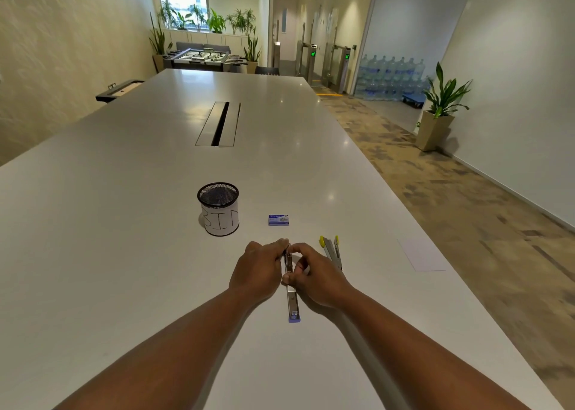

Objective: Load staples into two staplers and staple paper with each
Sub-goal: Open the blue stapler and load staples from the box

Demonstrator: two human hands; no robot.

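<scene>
Stapler number one [293,297], the long silver one with a purple end, lies flat on the white table [124,223] in the lower middle of the picture, and it points away from the person. Its purple end is the near end, and it looks opened out along its length. Both hands are at its far end. The left hand [256,269] pinches that end from the left side with curled fingers, and the right hand [314,277] pinches it from the right with finger and thumb; whether a strip of staples sits between those fingers is too small to tell. This looks like the loading step for the first stapler, so the task is still near its start. Just to the right lies the second stapler [332,252], the one with yellow tips, and no hand touches it. A little above, in the middle of the picture, sits the small blue staple box [278,219]. To its left stands a black mesh cup with a paper label [219,209]. A white sheet of paper [422,255] lies far to the right, near the table edge. Next, I think the hands need to seat the staples straight in the rail, then shut the stapler and bring it to the paper.
</scene>
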